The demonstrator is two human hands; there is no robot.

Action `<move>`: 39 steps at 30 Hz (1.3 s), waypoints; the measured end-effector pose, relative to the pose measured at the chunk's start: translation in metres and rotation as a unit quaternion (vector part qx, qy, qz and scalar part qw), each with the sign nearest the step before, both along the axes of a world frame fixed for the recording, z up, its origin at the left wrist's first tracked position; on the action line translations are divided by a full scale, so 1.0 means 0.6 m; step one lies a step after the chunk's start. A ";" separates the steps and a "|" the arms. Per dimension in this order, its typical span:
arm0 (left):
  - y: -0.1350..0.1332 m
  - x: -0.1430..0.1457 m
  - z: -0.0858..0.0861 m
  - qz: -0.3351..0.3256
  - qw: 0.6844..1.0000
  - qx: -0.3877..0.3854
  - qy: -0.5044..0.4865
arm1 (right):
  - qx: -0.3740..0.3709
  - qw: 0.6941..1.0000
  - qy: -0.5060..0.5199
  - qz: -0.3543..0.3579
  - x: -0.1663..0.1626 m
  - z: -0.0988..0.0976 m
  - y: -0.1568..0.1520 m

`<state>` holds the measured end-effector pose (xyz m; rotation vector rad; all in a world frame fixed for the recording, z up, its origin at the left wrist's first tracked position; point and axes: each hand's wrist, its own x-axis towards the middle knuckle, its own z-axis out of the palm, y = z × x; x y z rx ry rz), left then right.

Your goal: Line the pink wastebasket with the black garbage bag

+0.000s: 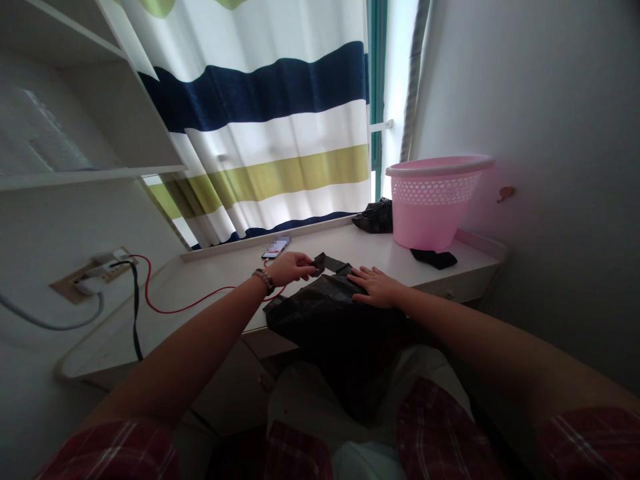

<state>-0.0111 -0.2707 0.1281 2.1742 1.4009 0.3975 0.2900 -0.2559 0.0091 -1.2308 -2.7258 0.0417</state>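
A black plastic bag [335, 307] lies over the desk's front edge and hangs down toward my lap. My left hand [293, 267], with a beaded bracelet at the wrist, pinches one handle of the bag between thumb and fingers, slightly above the desktop. My right hand [377, 287] rests flat on the bag's right side, its fingers spread. The bag's lower part sinks into shadow, so whatever it may contain is hidden.
On the white desk [200, 273], a phone [276, 247] trails a red cable toward the wall outlet [95, 273]. At the right stand a pink basket [425, 213], another black bag [375, 217] and a small black cloth-like item [434, 258]. A striped curtain [280, 133] hangs behind.
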 end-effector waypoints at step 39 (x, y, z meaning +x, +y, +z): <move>0.031 0.031 -0.030 0.000 0.947 -0.175 -0.270 | -0.137 0.941 0.297 -0.086 -0.088 0.160 -0.027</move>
